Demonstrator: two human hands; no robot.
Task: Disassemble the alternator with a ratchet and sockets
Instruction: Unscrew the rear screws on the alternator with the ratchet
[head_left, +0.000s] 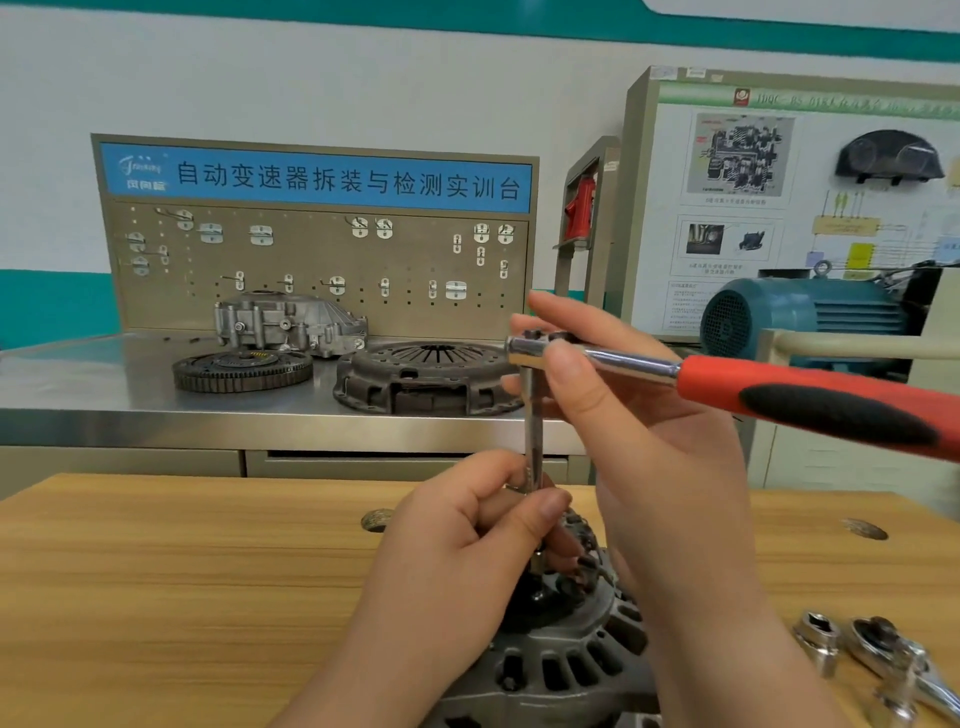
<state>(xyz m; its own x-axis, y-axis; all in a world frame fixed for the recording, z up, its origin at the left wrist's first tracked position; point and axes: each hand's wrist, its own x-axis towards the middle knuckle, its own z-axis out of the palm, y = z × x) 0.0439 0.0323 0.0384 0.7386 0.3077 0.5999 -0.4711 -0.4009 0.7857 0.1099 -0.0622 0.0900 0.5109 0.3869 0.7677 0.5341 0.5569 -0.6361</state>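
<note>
The alternator (566, 660) sits on the wooden counter (182, 571) near the bottom edge of the view, its slotted grey casing facing up and partly hidden by both hands. A slim extension bar (533, 431) stands upright from its centre. The left hand (467, 540) is curled round the lower part of that bar, thumb pressed along it, just above the alternator. The right hand (623, 405) pinches the chrome head of the ratchet (810, 395) between thumb and fingers at the top of the bar, and the red and black handle sticks out to the right. On the counter to the right of the alternator lie a loose socket (818, 642) and, just beside it, a second ratchet (883, 649); no maker's mark can be read on any tool. Behind, a steel counter (78, 384) carries a toothed flywheel (241, 370), a clutch cover (426, 376) and a cast metal housing (288, 322). Above them a pegboard (311, 260) with bare hooks bears a blue sign (317, 176) reading "自动变速器拆装与检测实训台", with a logo at its left too blurred to read. To the right stand a blue electric motor (800, 317) and a white display board (779, 182) with diagrams and a dashboard cluster (888, 156); its green heading and small print are illegible.
</note>
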